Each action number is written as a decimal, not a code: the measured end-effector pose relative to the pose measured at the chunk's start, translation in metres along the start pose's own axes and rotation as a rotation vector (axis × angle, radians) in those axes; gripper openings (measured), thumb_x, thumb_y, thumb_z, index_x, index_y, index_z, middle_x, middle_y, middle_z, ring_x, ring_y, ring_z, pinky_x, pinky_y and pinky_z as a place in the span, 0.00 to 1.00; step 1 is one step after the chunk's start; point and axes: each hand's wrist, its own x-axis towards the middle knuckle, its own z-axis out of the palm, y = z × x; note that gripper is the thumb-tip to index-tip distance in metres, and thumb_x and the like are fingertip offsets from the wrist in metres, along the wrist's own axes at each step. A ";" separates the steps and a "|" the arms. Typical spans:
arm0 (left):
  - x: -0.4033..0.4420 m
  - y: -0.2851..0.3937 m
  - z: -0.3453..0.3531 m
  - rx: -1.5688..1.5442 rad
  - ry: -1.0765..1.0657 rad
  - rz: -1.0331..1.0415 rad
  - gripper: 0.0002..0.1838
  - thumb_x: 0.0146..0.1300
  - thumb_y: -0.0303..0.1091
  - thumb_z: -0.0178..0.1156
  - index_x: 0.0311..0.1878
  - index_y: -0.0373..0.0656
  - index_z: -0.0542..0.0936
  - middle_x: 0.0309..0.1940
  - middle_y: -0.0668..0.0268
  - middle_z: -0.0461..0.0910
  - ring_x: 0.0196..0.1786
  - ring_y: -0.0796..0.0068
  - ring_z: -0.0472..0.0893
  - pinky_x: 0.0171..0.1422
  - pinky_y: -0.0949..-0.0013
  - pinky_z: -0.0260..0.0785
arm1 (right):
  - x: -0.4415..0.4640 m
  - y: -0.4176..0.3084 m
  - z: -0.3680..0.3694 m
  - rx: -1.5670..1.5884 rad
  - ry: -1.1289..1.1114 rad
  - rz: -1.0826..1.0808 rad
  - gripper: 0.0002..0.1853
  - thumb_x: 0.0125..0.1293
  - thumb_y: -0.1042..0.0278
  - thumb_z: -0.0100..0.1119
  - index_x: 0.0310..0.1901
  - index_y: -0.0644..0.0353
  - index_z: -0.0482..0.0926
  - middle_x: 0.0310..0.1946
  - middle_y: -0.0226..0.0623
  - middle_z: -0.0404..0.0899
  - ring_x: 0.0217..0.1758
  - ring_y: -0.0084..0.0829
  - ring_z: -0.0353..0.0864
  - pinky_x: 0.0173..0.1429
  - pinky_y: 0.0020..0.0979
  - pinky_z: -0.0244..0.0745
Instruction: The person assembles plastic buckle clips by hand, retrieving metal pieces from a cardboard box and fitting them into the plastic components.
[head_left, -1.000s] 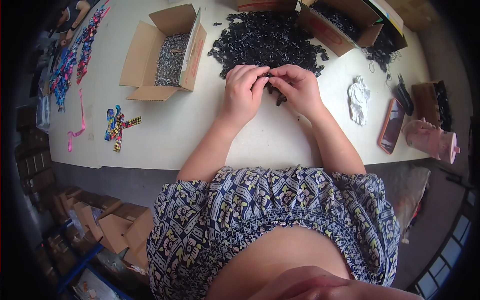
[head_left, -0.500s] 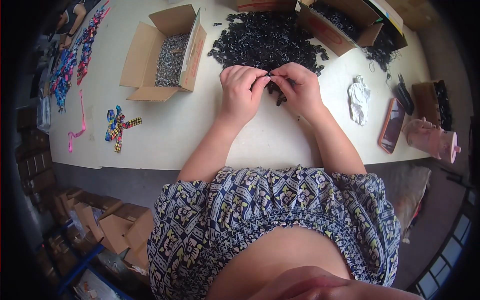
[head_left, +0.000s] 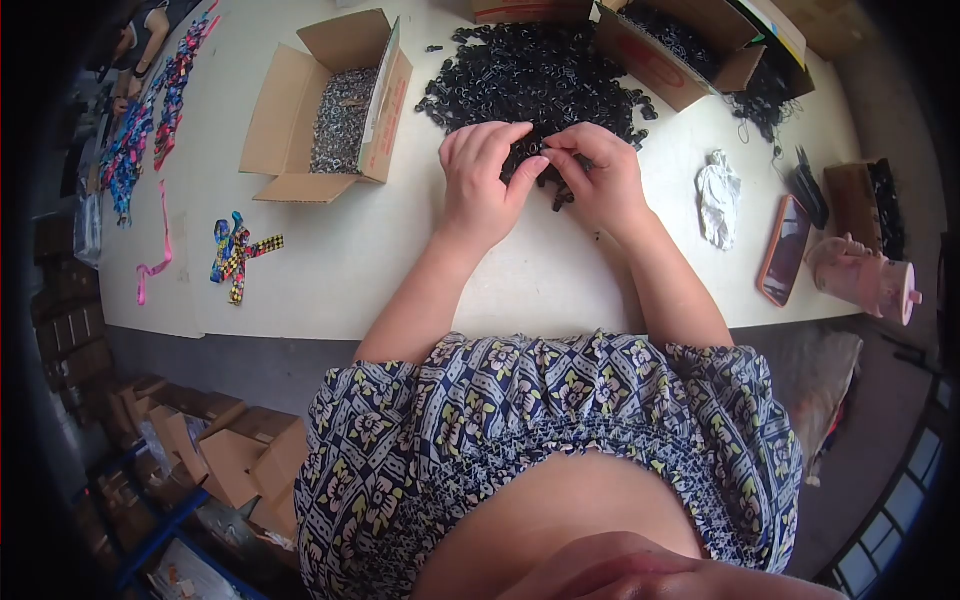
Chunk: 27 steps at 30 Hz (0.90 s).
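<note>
A big heap of small black clips with metal rings [head_left: 530,75] lies on the table in front of me. At its near edge my right hand [head_left: 598,178] pinches a small black clip between thumb and forefinger; most of the piece is hidden by the fingertips. My left hand [head_left: 485,185] is beside it, thumb and forefinger spread apart, with the thumb tip close to the right fingertips. Nothing shows inside the left hand's gap except the heap behind it.
Left of the heap stands an open carton [head_left: 290,120] of small metal rings. Another carton [head_left: 665,60] holds black parts. Patterned straps [head_left: 235,250] and a pink ribbon [head_left: 160,245] lie left. A phone [head_left: 783,250], pink cup [head_left: 865,280] and white crumpled plastic [head_left: 717,200] lie right.
My left thumb and forefinger have parted from their pinch, the forefinger lifting away from the clip. My right hand keeps its pinch in nearly the same place.
</note>
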 end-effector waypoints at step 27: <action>-0.002 0.003 -0.001 0.119 -0.038 0.026 0.06 0.61 0.32 0.63 0.40 0.44 0.79 0.38 0.66 0.79 0.47 0.63 0.75 0.61 0.60 0.56 | 0.000 0.001 0.001 -0.006 -0.007 -0.028 0.04 0.57 0.76 0.67 0.34 0.64 0.81 0.29 0.40 0.80 0.33 0.40 0.80 0.37 0.34 0.75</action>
